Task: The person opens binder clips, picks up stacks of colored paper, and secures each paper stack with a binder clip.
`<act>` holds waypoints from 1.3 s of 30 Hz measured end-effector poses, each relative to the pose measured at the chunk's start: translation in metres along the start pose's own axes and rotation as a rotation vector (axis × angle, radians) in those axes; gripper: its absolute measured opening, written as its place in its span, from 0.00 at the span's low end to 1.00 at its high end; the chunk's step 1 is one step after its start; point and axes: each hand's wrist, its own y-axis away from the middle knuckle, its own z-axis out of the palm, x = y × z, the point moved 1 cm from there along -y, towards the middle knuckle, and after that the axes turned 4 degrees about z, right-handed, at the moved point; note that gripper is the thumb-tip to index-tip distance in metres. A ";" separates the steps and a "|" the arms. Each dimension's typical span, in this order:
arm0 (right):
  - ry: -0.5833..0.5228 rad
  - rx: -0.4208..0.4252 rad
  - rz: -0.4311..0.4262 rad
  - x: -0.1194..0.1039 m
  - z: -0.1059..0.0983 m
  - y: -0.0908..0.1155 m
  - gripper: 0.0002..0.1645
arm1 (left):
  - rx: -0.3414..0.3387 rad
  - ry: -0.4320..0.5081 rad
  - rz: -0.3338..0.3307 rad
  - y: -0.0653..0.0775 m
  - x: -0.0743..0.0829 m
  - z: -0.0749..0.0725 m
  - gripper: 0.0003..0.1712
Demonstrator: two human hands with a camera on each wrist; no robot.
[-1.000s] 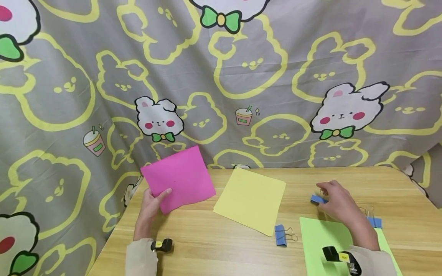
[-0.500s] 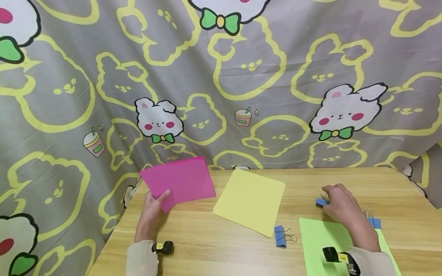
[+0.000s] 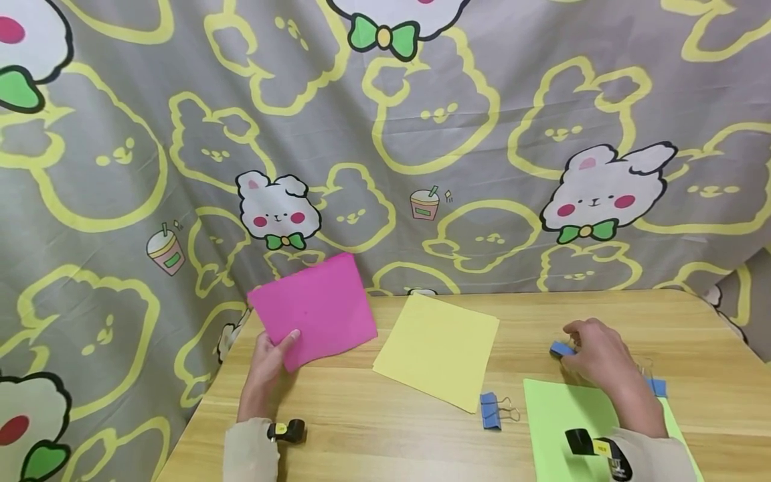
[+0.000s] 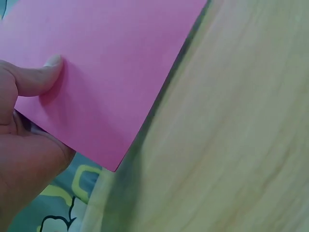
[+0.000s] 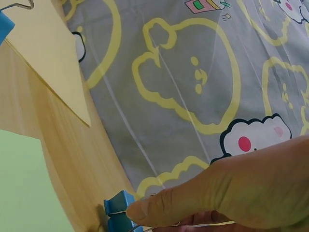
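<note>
On the left, my left hand (image 3: 269,361) grips the lower left corner of some magenta paper (image 3: 319,308). Its thumb lies on the front face, and the other fingers are hidden behind; the left wrist view shows the paper (image 4: 111,72) raised off the wood, casting a shadow. At the right, my right hand (image 3: 599,351) pinches a blue binder clip (image 3: 561,349) by its wire handles. In the right wrist view the thumb presses against the clip (image 5: 120,210), while the other fingers are partly out of frame.
Yellow paper (image 3: 436,351) lies mid-table, with a blue binder clip (image 3: 490,411) near its lower right corner. Green paper (image 3: 560,415) lies under my right forearm, another blue clip (image 3: 658,387) at its far edge. A patterned curtain (image 3: 385,134) hangs behind the wooden table (image 3: 373,442).
The magenta paper tipped away with its layers fanning slightly, then came back up facing me. My right hand, with the binder clip, has shifted slightly right.
</note>
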 end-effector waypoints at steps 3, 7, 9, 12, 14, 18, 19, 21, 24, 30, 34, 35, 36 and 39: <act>0.005 -0.010 0.009 0.000 -0.003 0.000 0.34 | -0.019 0.020 -0.009 0.001 0.002 0.000 0.24; 0.007 -0.059 0.036 0.000 -0.006 -0.001 0.35 | -0.024 0.034 -0.004 0.001 0.007 -0.001 0.24; 0.002 -0.070 0.046 -0.001 -0.007 -0.001 0.33 | -0.024 0.029 0.006 0.002 0.011 -0.001 0.23; -0.025 -0.070 0.056 -0.001 -0.007 0.000 0.32 | -0.030 0.018 0.031 0.004 0.017 0.000 0.23; -0.051 -0.056 0.059 -0.002 -0.007 0.001 0.31 | -0.037 0.005 0.055 0.006 0.022 0.001 0.23; -0.077 -0.011 0.054 -0.003 -0.007 0.002 0.31 | -0.041 -0.048 0.121 0.008 0.030 0.003 0.20; -0.078 0.002 0.050 -0.003 -0.007 0.002 0.31 | -0.037 -0.074 0.138 0.009 0.032 0.004 0.19; -0.078 0.027 0.046 -0.003 -0.007 0.002 0.30 | -0.025 -0.113 0.159 0.009 0.036 0.005 0.17; -0.086 0.053 0.049 -0.003 -0.007 0.003 0.30 | -0.005 -0.133 0.175 0.009 0.038 0.005 0.14; -0.114 0.066 0.058 -0.003 -0.006 0.003 0.32 | -0.016 -0.097 0.154 0.010 0.039 0.005 0.13; -0.155 0.060 0.046 -0.003 -0.005 0.003 0.33 | -0.035 -0.066 0.123 0.010 0.041 0.006 0.13; -0.165 0.059 0.045 -0.003 -0.005 0.003 0.34 | -0.040 -0.057 0.114 0.010 0.041 0.007 0.13; -0.177 0.060 0.045 -0.003 -0.005 0.003 0.34 | -0.044 -0.045 0.104 0.010 0.042 0.008 0.13; -0.208 0.054 0.041 -0.002 -0.003 0.004 0.34 | -0.063 -0.021 0.081 0.010 0.045 0.012 0.14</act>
